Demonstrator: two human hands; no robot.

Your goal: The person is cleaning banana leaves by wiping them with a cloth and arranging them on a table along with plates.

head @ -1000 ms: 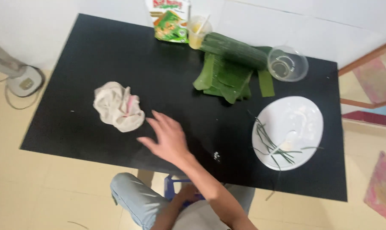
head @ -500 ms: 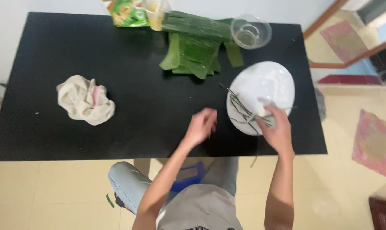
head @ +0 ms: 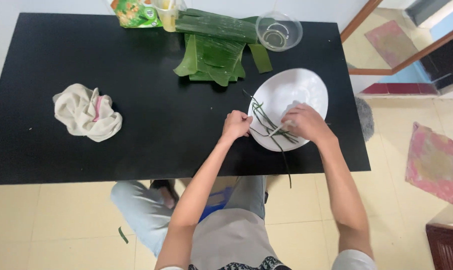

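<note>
A white plate point(head: 296, 90) sits at the right of the black table point(head: 136, 130) with several thin green strips point(head: 266, 120) lying across its near side. My left hand point(head: 236, 125) is closed at the plate's left rim, fingers curled against the strips' ends. My right hand point(head: 306, 122) rests on the plate's near edge, pinching a pale thin strip among the green ones. One long strip point(head: 286, 165) hangs over the table's front edge.
A pile of banana leaves point(head: 214, 50) lies at the back, with a clear bowl point(head: 279, 31), a plastic cup point(head: 169, 12) and a green packet point(head: 134, 12) near it. A crumpled cream cloth point(head: 86, 112) lies at the left.
Both hands have come to the plate: the left moved from the table's middle to the rim, the right settled on the strips. The camera view shifted closer and rightward.
</note>
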